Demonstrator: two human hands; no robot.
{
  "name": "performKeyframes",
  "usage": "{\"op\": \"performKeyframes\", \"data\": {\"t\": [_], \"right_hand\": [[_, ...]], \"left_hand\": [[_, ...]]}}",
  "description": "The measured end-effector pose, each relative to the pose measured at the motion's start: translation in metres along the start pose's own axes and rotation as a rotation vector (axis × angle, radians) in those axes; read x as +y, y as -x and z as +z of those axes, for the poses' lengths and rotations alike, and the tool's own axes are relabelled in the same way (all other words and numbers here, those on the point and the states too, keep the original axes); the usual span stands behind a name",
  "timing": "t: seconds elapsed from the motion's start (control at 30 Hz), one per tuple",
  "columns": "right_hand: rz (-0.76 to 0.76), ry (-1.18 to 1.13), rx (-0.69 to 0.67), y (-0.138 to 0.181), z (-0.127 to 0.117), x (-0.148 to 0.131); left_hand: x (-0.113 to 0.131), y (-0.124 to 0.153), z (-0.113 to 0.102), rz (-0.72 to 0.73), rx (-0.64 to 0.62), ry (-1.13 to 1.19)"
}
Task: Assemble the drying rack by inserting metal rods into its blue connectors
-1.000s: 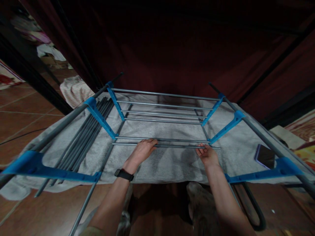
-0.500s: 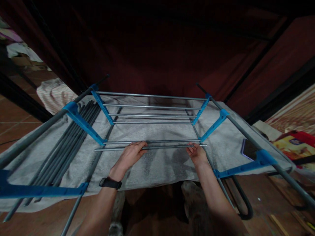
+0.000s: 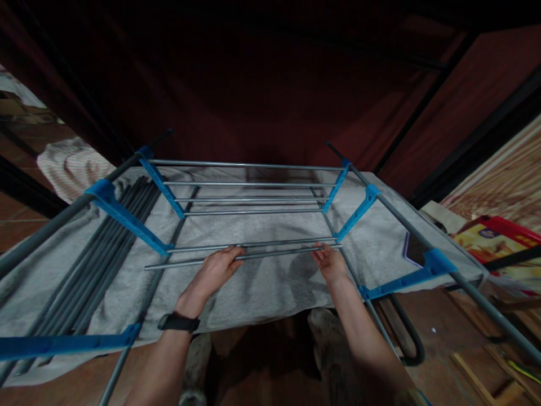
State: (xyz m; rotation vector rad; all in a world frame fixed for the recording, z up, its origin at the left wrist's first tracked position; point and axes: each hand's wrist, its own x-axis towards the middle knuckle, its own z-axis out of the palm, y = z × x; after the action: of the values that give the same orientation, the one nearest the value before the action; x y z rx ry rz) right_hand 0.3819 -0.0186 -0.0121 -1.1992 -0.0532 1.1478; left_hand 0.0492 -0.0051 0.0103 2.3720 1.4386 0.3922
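Observation:
A thin grey metal rod (image 3: 274, 254) lies across a rack frame of grey tubes and blue plastic brackets (image 3: 127, 217). My left hand (image 3: 217, 269), with a black watch on the wrist, has its fingers curled over the rod near its middle. My right hand (image 3: 328, 260) pinches the same rod close to its right end, beside a blue bracket (image 3: 355, 217). The rod's left end sticks out past the left bracket. Several rods sit fitted between the far brackets (image 3: 249, 197).
A grey towel (image 3: 270, 285) covers the surface under the frame. A bundle of dark loose tubes (image 3: 97, 248) lies at left. A dark phone (image 3: 416, 248) rests on the towel at right. A dark red curtain hangs behind; a colourful box (image 3: 499, 239) sits far right.
The view has swung to the right. The rod in both hands has slid to the left, and its left end now reaches further beyond the left bracket.

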Motion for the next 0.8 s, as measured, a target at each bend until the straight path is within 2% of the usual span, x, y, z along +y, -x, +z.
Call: {"op": "performKeyframes", "data": {"t": [0.43, 0.8], "right_hand": [[0.038, 0.006, 0.036, -0.002, 0.0, -0.001], [0.091, -0.034, -0.017, 0.002, 0.001, -0.001]], "left_hand": [[0.004, -0.001, -0.003, 0.051, 0.005, -0.018], [0.014, -0.002, -0.001, 0.026, -0.02, -0.048]]}}
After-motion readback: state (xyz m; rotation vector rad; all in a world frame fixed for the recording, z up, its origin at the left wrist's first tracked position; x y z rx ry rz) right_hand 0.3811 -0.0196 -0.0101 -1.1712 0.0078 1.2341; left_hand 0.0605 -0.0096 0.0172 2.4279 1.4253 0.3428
